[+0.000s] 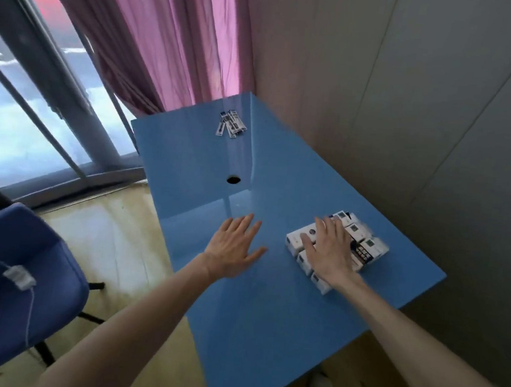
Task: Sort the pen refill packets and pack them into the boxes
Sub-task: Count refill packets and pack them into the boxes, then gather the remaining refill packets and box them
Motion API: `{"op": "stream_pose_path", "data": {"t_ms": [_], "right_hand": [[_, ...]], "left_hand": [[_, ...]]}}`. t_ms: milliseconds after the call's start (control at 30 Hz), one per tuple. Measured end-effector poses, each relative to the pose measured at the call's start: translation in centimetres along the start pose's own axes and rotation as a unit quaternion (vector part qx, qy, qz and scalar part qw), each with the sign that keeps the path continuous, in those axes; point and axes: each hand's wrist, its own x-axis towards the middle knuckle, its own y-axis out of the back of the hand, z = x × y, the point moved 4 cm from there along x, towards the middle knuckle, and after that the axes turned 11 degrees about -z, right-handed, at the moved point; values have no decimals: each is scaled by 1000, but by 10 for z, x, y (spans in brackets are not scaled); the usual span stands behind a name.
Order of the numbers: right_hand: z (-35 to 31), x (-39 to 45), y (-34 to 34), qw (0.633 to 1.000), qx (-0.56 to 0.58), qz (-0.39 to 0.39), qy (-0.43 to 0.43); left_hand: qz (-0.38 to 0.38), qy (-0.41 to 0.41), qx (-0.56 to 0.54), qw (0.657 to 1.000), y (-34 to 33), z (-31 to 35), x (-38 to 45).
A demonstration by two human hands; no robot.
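In the head view I see a blue table [265, 334] set in a corner, with a wall on the right and a pink curtain [169, 35] behind it. My right hand [329, 253] lies flat on a tight cluster of small white boxes [367, 246] near the right edge of the table; the grip is spread, fingers straight, pressing on the tops and holding nothing. My left hand [233, 249] is above the bare table just beside the boxes, palm down, its grip also spread with fingers relaxed; I cannot tell if it touches the surface. The pen refill packets [231, 124] lie in a small loose pile at the far end of the table, well apart from both hands. Between them and the hands there is a round hole [233, 179] in the tabletop. A blue chair [11, 288] stands at the left, with a white cable on it.
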Motion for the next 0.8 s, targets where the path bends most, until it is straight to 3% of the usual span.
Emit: {"op": "stream_pose_path", "data": {"t_ms": [333,600,800], "right_hand": [[-161,-15,2,996,-62,-67,-21],[-233,27,-8,991,-87,-104,-17],[-268,111,-18,992,-83,-91,-23]], "left_hand": [[58,39,22,997,53,-128,-93],[18,41,38,998,55,-207,-75],[7,20,73,997,70,-280,-17]]}}
